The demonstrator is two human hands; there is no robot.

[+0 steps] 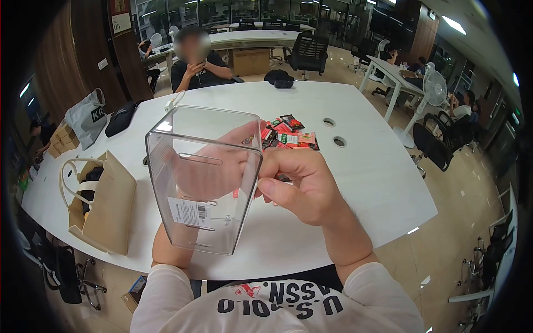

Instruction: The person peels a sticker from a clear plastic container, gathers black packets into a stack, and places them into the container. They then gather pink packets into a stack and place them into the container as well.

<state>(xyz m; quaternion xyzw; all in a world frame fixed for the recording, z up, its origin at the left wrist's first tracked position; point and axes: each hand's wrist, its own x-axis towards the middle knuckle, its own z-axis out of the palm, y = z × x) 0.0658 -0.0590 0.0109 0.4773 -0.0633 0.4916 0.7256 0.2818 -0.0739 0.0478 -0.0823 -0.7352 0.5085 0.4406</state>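
Note:
A clear plastic box [202, 230] with a white barcode label is tilted in the air over the white table [383, 194]. Behind its transparent wall shows my left hand [208, 166], palm turned toward me and fingers reaching right, supporting the box. My right hand [297, 186] is closed at the box's right edge, thumb against curled fingers; what it pinches, if anything, is too small to tell. Beyond my hands lies a pile of small red, black and green packets [288, 133], partly covered by the box and my right hand.
A beige tote bag [114, 200] with dark items stands at the left. Behind it are a grey bag [87, 119] and a black pouch [120, 118]. A black cap [279, 79] lies at the far edge, near a seated person [200, 69]. The tabletop has round holes.

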